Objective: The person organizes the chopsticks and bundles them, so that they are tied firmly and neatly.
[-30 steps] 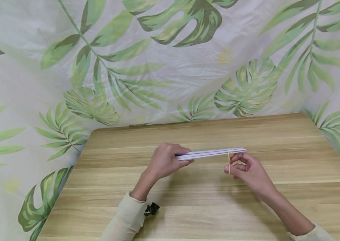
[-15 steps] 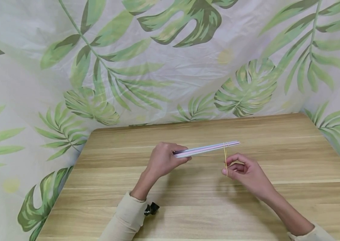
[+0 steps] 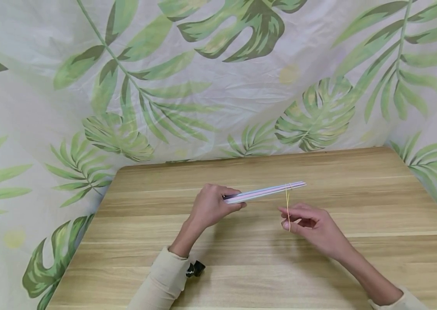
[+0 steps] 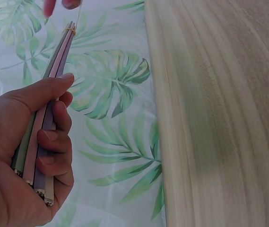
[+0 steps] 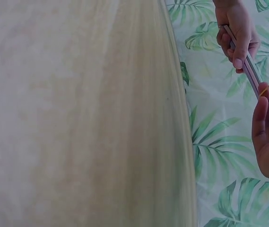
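On my feed, above the wooden surface (image 3: 249, 275), the left hand (image 3: 212, 204) clasps the left end of a raised bundle of pastel sticks (image 3: 264, 191), long axis running left to right. The right hand (image 3: 315, 226) is closer to its right end, on the near side, fingers hooking taut the yellow rubber band (image 3: 288, 199) encircling that end. I can read no brand or writing.

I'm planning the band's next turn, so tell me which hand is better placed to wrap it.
Right, I'd judge: the right hand holds the yellow band drawn out from the free end of the sticks, while the left hand is occupied gripping their other end.
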The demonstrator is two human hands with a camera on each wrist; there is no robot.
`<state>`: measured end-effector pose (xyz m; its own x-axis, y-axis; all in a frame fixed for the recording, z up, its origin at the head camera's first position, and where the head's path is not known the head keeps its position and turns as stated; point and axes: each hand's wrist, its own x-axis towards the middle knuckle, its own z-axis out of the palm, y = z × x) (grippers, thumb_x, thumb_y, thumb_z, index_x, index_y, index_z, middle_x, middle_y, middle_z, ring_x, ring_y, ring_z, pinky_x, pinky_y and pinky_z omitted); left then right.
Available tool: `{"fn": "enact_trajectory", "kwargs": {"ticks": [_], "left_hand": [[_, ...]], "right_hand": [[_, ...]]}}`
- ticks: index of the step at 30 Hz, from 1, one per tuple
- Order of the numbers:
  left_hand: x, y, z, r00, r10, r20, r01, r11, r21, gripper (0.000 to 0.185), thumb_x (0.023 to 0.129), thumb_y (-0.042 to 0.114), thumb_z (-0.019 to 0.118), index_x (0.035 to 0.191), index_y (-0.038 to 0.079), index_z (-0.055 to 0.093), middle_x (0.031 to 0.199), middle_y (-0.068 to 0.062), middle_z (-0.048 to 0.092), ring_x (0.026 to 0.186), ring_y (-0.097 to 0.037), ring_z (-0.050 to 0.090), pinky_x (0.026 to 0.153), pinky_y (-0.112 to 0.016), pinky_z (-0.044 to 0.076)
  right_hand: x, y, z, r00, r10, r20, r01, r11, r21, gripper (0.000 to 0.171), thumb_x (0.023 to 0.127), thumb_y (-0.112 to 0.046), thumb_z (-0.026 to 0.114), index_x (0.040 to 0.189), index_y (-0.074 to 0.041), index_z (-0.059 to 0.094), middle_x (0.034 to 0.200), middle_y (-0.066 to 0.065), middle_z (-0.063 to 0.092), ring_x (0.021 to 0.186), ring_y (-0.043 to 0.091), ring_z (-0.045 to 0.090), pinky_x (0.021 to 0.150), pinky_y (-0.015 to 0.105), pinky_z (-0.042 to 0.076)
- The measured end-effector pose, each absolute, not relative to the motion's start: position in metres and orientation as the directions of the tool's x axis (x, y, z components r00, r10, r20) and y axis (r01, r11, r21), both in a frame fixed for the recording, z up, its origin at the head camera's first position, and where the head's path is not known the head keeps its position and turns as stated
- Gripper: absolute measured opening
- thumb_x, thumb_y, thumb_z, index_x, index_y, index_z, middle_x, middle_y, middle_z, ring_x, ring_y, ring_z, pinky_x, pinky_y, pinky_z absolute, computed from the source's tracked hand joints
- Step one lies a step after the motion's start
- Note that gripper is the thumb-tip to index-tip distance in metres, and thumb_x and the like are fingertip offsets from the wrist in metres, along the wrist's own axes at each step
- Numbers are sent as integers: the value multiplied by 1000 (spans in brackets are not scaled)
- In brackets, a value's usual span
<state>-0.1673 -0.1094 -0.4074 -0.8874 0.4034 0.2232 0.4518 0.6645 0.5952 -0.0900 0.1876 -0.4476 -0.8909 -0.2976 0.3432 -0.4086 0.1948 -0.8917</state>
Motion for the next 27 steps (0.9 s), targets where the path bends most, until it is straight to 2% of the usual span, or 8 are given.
{"fn": "enact_trajectory", "kwargs": {"ticks": [5, 9, 11, 14, 16, 20, 23, 27], "left_hand": [[-167, -109, -407, -904, 379, 198, 414, 658, 629, 21, 86, 29, 92, 103, 17, 88, 96, -1, 84, 68, -3, 63, 61, -22, 50], [-166, -108, -406, -908, 369, 196, 403, 651, 643, 22, 86, 29, 92, 104, 17, 88, 97, -1, 84, 67, -4, 63, 60, -22, 49], [-165, -108, -405, -905, 368, 213, 413, 645, 643, 21, 86, 28, 92, 104, 17, 88, 97, -2, 84, 67, -4, 62, 60, -22, 48], [-165, -107, -404, -896, 362, 257, 439, 637, 634, 19, 87, 26, 92, 102, 16, 88, 95, -1, 84, 64, -3, 59, 58, -21, 46], [-165, -106, -404, -886, 359, 295, 463, 633, 620, 17, 86, 25, 92, 101, 16, 88, 94, 0, 84, 64, -2, 58, 58, -20, 45], [-164, -104, -405, -855, 360, 374, 518, 636, 572, 15, 85, 24, 93, 98, 18, 89, 93, 2, 84, 65, -1, 63, 60, -20, 48], [-164, -103, -406, -835, 365, 412, 546, 639, 542, 14, 84, 24, 93, 96, 19, 89, 91, 3, 84, 66, -2, 65, 61, -20, 50], [-164, -106, -408, -814, 383, 436, 575, 637, 514, 15, 83, 24, 94, 96, 20, 89, 88, 3, 83, 64, -3, 64, 60, -20, 49]], "right_hand": [[-86, 181, -446, -813, -318, 487, -567, 244, -787, 81, 90, 9, 78, 162, -5, 45, 126, 7, 68, 97, 4, 76, 72, 25, 61], [-82, 177, -444, -807, -314, 500, -583, 293, -758, 102, 87, 10, 81, 170, -6, 24, 136, 18, 63, 98, 3, 76, 72, 25, 62], [-80, 175, -443, -817, -290, 499, -572, 287, -769, 109, 86, 13, 81, 172, -6, 17, 140, 16, 61, 98, 4, 77, 72, 26, 63], [-78, 173, -442, -842, -236, 484, -535, 253, -806, 116, 87, 16, 79, 173, -10, 6, 144, 3, 59, 100, 3, 77, 70, 27, 64], [-77, 171, -441, -876, -199, 440, -475, 188, -860, 115, 91, 15, 75, 174, -17, 2, 145, -5, 57, 103, 3, 78, 71, 32, 65], [-75, 170, -438, -944, -154, 291, -302, 57, -951, 97, 103, 4, 67, 174, -22, 7, 144, -2, 55, 107, 6, 78, 75, 40, 65], [-75, 170, -436, -973, -149, 179, -181, -2, -984, 84, 107, -4, 65, 173, -13, 14, 142, 3, 56, 107, 11, 79, 79, 43, 66], [-79, 173, -436, -987, -148, 64, -58, -43, -997, 70, 110, -10, 62, 169, -3, 24, 134, 1, 60, 107, 12, 79, 80, 42, 66]]}}
